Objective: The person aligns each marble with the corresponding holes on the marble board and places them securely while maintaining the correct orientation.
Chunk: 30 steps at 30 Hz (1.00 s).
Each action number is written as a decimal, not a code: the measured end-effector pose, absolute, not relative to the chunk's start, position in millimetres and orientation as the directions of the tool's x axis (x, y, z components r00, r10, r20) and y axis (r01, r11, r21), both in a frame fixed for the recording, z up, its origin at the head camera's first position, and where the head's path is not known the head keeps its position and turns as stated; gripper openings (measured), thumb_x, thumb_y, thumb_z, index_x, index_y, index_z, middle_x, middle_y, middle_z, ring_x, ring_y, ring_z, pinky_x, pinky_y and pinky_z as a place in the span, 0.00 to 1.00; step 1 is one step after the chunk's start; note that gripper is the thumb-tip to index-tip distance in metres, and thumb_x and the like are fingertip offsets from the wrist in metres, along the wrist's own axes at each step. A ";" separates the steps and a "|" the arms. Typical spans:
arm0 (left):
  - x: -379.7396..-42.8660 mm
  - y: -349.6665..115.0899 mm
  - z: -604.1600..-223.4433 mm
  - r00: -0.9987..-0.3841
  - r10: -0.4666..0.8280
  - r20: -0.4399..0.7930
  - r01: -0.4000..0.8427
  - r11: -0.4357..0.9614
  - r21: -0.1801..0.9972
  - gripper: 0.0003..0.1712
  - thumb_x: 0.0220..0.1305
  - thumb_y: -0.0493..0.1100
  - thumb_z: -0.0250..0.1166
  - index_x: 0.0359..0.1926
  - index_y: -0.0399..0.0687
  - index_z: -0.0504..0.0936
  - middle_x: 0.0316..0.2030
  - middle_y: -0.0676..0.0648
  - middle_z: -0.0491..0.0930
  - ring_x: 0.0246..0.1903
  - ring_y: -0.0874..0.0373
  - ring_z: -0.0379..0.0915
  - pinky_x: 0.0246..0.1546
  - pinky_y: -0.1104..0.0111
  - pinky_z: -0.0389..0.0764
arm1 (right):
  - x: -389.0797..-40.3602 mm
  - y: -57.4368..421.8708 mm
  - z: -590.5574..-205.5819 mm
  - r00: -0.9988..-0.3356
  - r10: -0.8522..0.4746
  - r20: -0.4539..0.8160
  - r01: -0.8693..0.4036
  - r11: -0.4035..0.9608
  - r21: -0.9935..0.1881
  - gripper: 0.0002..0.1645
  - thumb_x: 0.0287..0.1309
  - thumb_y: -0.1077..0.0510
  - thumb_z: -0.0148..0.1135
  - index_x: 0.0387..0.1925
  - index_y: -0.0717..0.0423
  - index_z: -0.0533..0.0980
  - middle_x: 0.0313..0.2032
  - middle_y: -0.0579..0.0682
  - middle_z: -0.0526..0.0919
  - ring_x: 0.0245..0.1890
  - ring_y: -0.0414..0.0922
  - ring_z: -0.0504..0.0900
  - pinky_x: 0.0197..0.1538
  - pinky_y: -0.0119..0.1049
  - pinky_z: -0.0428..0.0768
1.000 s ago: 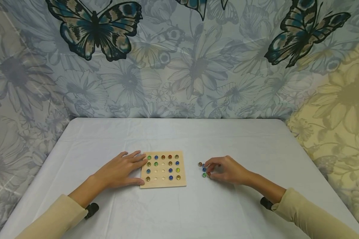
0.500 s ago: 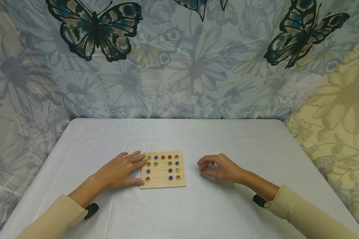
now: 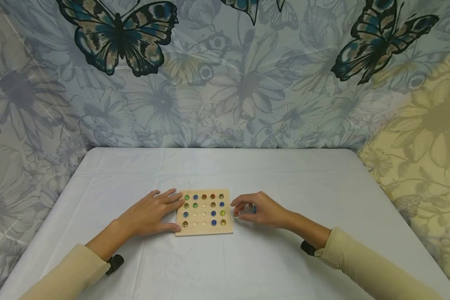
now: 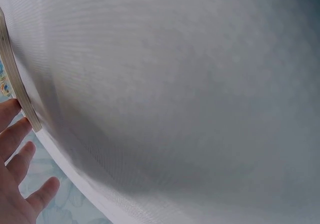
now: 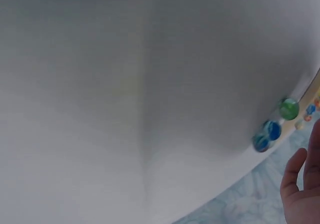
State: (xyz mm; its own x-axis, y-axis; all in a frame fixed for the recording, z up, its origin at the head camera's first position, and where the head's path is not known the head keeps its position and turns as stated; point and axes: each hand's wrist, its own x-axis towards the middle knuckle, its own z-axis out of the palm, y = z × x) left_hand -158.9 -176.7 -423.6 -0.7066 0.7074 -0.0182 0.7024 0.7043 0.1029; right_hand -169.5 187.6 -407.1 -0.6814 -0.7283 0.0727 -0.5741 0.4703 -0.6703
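Observation:
A square wooden board (image 3: 228, 229) lies on the white table, with coloured marbles in most of its hollows. Several hollows in its middle columns hold none. My left hand (image 3: 150, 214) rests along the board's left side, fingers spread and touching its edge. Just off the board's right edge, my right hand (image 3: 264, 210) pinches a reddish-brown marble (image 3: 236, 215) between thumb and fingers. Loose marbles lie partly hidden behind that hand. The right wrist view shows a green marble (image 5: 289, 109) and two blue marbles (image 5: 272, 129) on the cloth; the pinching fingertips are out of that view.
The white tablecloth (image 3: 225, 266) spreads around the board. Behind the table stands a cloth backdrop (image 3: 225, 104) printed with flowers and butterflies. A black wrist camera (image 3: 115, 264) sits under the left sleeve, another black wrist camera (image 3: 308, 248) under the right.
My right hand has moved left from the loose marbles to the board's right edge, carrying the reddish-brown marble. My left hand and the board have stayed put.

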 end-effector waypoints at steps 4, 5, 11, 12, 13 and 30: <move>-158.6 -177.2 -423.2 -0.706 0.708 -0.016 0.703 0.704 0.100 0.48 0.63 0.74 0.56 0.72 0.46 0.69 0.71 0.44 0.66 0.71 0.43 0.59 0.63 0.42 0.65 | -170.2 172.9 -407.7 -0.645 -0.757 0.101 -0.611 0.432 -0.663 0.20 0.57 0.65 0.71 0.52 0.60 0.81 0.39 0.40 0.88 0.41 0.38 0.84 0.46 0.44 0.81; -158.5 -177.3 -423.1 -0.706 0.708 -0.015 0.703 0.704 0.099 0.48 0.63 0.74 0.56 0.72 0.46 0.69 0.71 0.44 0.66 0.71 0.43 0.59 0.63 0.42 0.65 | -170.3 169.4 -407.8 -0.637 -0.764 0.107 -0.617 0.421 -0.665 0.20 0.57 0.65 0.71 0.52 0.61 0.80 0.39 0.41 0.88 0.42 0.38 0.84 0.48 0.44 0.81; -158.8 -177.1 -423.3 -0.709 0.705 -0.021 0.700 0.707 0.101 0.48 0.63 0.74 0.56 0.72 0.46 0.69 0.71 0.44 0.65 0.71 0.44 0.58 0.64 0.43 0.64 | -169.1 148.5 -406.8 -0.620 -0.776 0.112 -0.616 0.394 -0.682 0.19 0.57 0.65 0.71 0.52 0.61 0.81 0.39 0.43 0.88 0.43 0.36 0.84 0.53 0.40 0.81; -158.8 -177.1 -423.4 -0.709 0.704 -0.022 0.699 0.708 0.101 0.48 0.63 0.74 0.56 0.72 0.46 0.69 0.71 0.44 0.65 0.71 0.44 0.58 0.64 0.43 0.64 | -168.8 145.4 -407.0 -0.621 -0.776 0.110 -0.612 0.392 -0.687 0.19 0.57 0.65 0.71 0.51 0.61 0.81 0.39 0.43 0.88 0.43 0.36 0.84 0.53 0.39 0.80; -158.8 -177.1 -423.4 -0.710 0.704 -0.024 0.699 0.708 0.101 0.48 0.63 0.74 0.55 0.72 0.46 0.69 0.72 0.44 0.65 0.71 0.44 0.58 0.64 0.43 0.64 | -168.4 142.4 -407.0 -0.620 -0.778 0.106 -0.609 0.391 -0.691 0.19 0.57 0.65 0.71 0.51 0.61 0.81 0.39 0.43 0.88 0.43 0.35 0.84 0.53 0.38 0.80; -158.9 -178.6 -422.7 -0.706 0.708 -0.016 0.703 0.702 0.112 0.48 0.62 0.75 0.56 0.72 0.46 0.70 0.72 0.45 0.65 0.72 0.45 0.58 0.65 0.42 0.63 | -166.5 114.3 -412.6 -0.605 -0.788 0.119 -0.678 0.430 -0.596 0.15 0.59 0.61 0.70 0.48 0.54 0.83 0.41 0.41 0.87 0.45 0.34 0.80 0.54 0.36 0.76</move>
State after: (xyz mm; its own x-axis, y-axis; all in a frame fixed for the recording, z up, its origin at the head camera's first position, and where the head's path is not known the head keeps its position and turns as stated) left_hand -158.9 -178.6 -422.7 -0.7055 0.7085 -0.0164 0.7028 0.7025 0.1124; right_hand -166.5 114.3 -412.6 -0.6046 -0.7876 0.1192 -0.6781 0.4304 -0.5958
